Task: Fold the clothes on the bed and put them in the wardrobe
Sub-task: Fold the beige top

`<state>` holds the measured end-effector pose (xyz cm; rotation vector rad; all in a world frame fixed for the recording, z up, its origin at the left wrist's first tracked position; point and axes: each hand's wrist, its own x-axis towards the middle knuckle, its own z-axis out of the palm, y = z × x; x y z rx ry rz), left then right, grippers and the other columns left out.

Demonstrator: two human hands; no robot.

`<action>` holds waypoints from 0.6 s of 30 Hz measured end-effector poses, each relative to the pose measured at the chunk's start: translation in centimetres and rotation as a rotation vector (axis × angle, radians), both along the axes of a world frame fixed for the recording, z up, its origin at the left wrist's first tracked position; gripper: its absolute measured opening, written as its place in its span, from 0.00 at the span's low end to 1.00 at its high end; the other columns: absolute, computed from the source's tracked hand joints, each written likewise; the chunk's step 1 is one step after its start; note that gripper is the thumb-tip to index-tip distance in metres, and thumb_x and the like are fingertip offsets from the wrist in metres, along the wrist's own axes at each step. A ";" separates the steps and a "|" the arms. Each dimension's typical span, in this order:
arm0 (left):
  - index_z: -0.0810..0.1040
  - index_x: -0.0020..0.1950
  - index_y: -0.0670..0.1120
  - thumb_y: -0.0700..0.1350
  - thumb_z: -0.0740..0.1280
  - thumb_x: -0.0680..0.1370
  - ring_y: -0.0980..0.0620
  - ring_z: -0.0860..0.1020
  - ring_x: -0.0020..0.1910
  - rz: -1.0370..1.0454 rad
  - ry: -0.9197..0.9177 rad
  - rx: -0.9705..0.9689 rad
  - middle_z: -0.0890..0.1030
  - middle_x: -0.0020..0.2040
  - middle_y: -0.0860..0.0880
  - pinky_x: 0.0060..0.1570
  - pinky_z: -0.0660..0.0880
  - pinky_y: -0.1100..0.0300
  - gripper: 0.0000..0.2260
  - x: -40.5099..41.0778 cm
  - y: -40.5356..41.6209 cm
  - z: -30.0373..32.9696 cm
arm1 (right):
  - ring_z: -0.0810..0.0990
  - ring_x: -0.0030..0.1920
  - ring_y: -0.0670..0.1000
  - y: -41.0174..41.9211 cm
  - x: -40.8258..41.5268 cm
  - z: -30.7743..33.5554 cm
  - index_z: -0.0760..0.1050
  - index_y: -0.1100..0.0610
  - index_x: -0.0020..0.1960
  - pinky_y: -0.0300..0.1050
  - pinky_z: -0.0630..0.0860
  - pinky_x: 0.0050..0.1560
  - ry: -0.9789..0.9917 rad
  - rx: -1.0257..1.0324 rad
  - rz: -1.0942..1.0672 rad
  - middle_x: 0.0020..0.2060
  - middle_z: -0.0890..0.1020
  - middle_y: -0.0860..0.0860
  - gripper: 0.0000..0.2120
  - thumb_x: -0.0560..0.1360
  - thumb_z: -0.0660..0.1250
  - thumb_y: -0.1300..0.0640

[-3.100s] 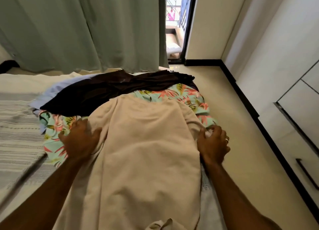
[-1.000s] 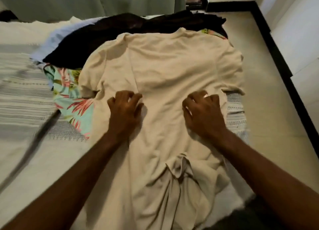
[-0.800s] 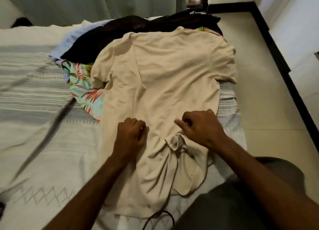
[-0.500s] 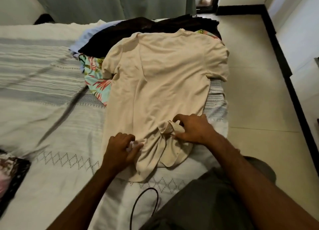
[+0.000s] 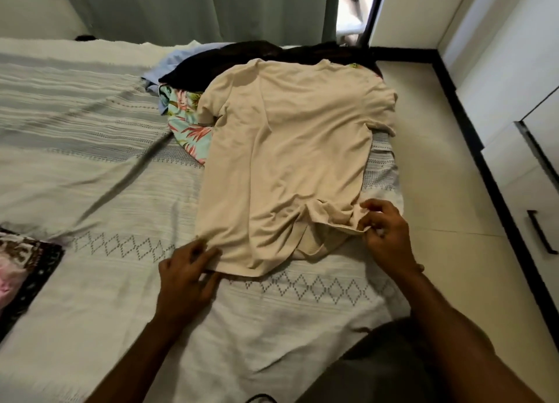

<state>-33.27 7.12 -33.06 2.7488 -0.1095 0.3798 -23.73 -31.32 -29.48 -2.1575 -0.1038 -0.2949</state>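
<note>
One head-worn wide-angle camera looks forward and steeply down, close over the near bed [image 5: 99, 296], with floor [image 5: 429, 172] right and curtain [image 5: 187, 6] far.

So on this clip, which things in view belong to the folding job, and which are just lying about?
Part of the job:
- beige T-shirt, hem held by left hand and right hand
- floral garment, dark garment, pale blue garment piled behind it
- white wardrobe

Just lying about:
- patterned item at the bed's left edge
- green curtain
- bedspread
</note>
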 end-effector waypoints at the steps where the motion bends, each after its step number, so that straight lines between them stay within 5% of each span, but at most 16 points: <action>1: 0.81 0.64 0.52 0.62 0.67 0.70 0.43 0.73 0.64 -0.008 -0.007 0.017 0.76 0.66 0.46 0.53 0.64 0.48 0.26 0.0 -0.3 0.6 | 0.78 0.58 0.45 -0.4 -1.4 0.2 0.79 0.48 0.35 0.40 0.75 0.55 0.028 0.030 0.000 0.53 0.81 0.49 0.25 0.66 0.62 0.78; 4: 0.79 0.64 0.55 0.67 0.69 0.68 0.45 0.74 0.63 -0.162 0.010 0.128 0.77 0.63 0.46 0.50 0.64 0.48 0.28 1.1 -2.4 2.6 | 0.82 0.50 0.43 -1.5 -4.3 1.2 0.81 0.43 0.39 0.40 0.78 0.50 0.098 0.114 -0.129 0.46 0.84 0.43 0.25 0.71 0.64 0.74; 7: 0.81 0.58 0.53 0.59 0.64 0.68 0.43 0.79 0.57 -0.171 0.102 0.131 0.80 0.58 0.45 0.47 0.66 0.48 0.22 2.2 -2.5 2.8 | 0.81 0.42 0.45 -2.3 -5.8 2.8 0.81 0.51 0.43 0.46 0.77 0.47 0.151 0.035 -0.275 0.40 0.83 0.49 0.19 0.73 0.63 0.74; 11: 0.83 0.55 0.44 0.43 0.63 0.69 0.43 0.81 0.49 0.007 0.133 -0.425 0.83 0.50 0.42 0.49 0.76 0.52 0.17 2.2 -0.6 3.8 | 0.82 0.41 0.51 -3.3 -6.9 3.1 0.83 0.55 0.43 0.52 0.82 0.49 0.245 -0.059 -0.366 0.40 0.84 0.52 0.13 0.72 0.66 0.71; 14: 0.79 0.50 0.43 0.40 0.60 0.71 0.45 0.79 0.44 0.212 0.034 -0.723 0.81 0.44 0.44 0.42 0.73 0.62 0.12 1.5 0.5 4.9 | 0.82 0.42 0.55 -3.5 -7.0 2.3 0.82 0.50 0.40 0.54 0.83 0.50 0.325 -0.122 -0.417 0.40 0.84 0.54 0.14 0.72 0.67 0.68; 18: 0.78 0.58 0.43 0.35 0.69 0.72 0.38 0.77 0.52 0.448 0.126 -0.536 0.79 0.53 0.40 0.44 0.75 0.51 0.15 1.7 2.3 4.2 | 0.81 0.44 0.58 -2.5 -6.1 1.4 0.81 0.50 0.41 0.57 0.81 0.52 0.479 -0.283 -0.419 0.44 0.83 0.55 0.05 0.73 0.70 0.58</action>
